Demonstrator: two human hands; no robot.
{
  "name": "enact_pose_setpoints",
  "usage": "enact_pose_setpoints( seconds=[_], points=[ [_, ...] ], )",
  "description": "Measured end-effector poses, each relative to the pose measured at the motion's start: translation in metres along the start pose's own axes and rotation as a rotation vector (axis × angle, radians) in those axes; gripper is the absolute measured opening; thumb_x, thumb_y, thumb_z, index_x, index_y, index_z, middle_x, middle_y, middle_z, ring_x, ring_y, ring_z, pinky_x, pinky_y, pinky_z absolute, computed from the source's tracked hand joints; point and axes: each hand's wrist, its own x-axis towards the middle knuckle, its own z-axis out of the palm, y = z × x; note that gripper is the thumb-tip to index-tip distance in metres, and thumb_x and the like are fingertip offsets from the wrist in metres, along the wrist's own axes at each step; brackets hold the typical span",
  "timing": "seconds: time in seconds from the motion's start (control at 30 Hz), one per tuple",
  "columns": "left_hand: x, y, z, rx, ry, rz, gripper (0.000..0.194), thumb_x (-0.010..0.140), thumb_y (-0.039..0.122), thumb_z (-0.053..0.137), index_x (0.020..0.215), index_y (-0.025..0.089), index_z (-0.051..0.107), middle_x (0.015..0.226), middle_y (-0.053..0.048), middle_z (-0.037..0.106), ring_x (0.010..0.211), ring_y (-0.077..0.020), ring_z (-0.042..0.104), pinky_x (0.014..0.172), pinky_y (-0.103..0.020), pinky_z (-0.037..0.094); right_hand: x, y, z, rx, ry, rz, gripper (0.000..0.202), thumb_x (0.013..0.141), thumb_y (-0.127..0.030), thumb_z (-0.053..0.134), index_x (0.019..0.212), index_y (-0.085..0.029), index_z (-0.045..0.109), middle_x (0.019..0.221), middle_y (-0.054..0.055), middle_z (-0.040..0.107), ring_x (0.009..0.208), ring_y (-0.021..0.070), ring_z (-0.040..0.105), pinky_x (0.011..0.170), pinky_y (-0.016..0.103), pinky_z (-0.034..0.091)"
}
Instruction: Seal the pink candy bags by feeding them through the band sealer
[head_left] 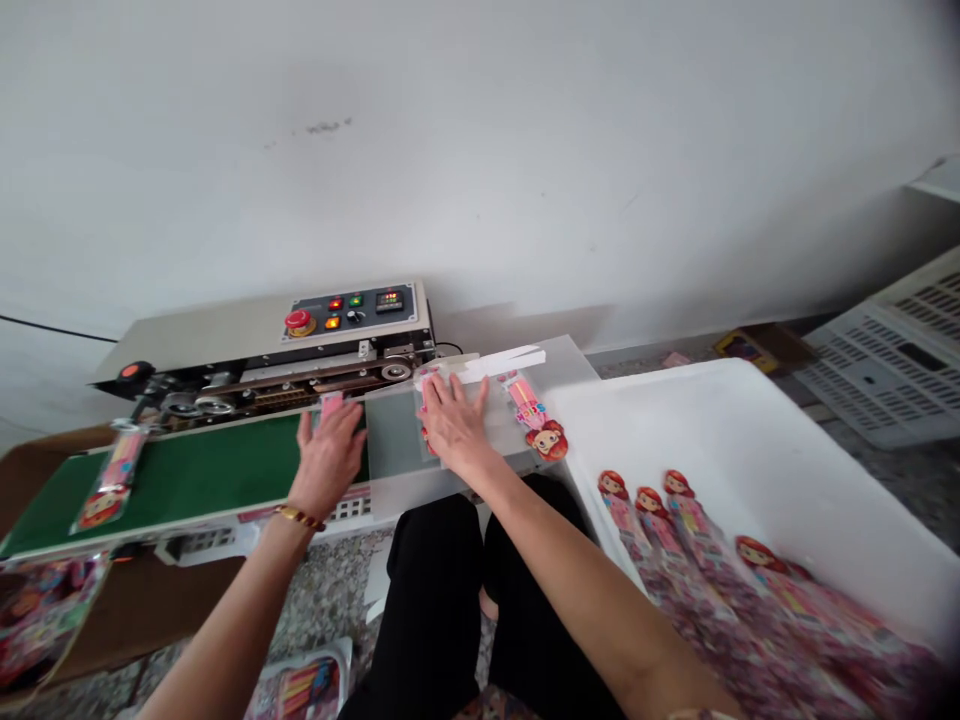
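My left hand point(330, 452) lies with its fingers apart over a pink packet point(331, 404) at the right end of the green belt point(225, 468). Flat on another pink doll packet point(426, 385), my right hand point(452, 415) has its fingers spread and covers most of it. That packet rests on the pale plate point(390, 430) beside the belt. A third doll packet point(534, 415) lies to the right on the plate, untouched. At the belt's far left is one more packet point(112, 475).
Behind the belt stands a sealing machine point(352, 312) with lit buttons. A white bin point(652, 420) with several doll packets is at the right. White strips point(510, 362) lie at the plate's back. Boxes stand below left; grey crates point(885, 350) stand far right.
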Motion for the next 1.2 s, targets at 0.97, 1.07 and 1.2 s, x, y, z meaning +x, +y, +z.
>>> enact_pose_setpoints(
  seconds=[0.97,1.07,1.2],
  points=[
    [0.023,0.107,0.032,-0.152,-0.056,0.184,0.051,0.1,0.027,0.04,0.149,0.015,0.045,0.156,-0.017,0.047,0.147,-0.0287,0.042,0.125,-0.058,0.026,-0.02,0.032,-0.011,0.103,0.016,0.18,0.05,0.102,-0.021,0.032,0.148,-0.021,0.049,0.16,0.013,0.039,0.15,0.0337,0.03,0.117,0.076,0.016],
    [0.031,0.104,0.037,-0.134,-0.11,0.202,0.054,0.1,0.032,0.045,0.15,0.013,0.044,0.159,-0.017,0.042,0.148,-0.0304,0.039,0.126,-0.058,0.023,-0.047,0.076,-0.025,0.015,0.077,0.23,0.047,0.101,-0.023,0.034,0.143,-0.022,0.054,0.156,0.013,0.045,0.145,0.0341,0.038,0.114,0.078,0.016],
    [0.036,0.057,0.029,-0.132,-0.181,0.279,0.052,0.1,0.035,0.044,0.147,0.014,0.048,0.157,-0.017,0.044,0.148,-0.0284,0.04,0.126,-0.057,0.023,-0.103,0.131,-0.037,-0.049,0.235,0.271,0.043,0.102,-0.027,0.033,0.137,-0.025,0.059,0.151,0.011,0.052,0.143,0.0308,0.041,0.115,0.075,0.016]
  ],
)
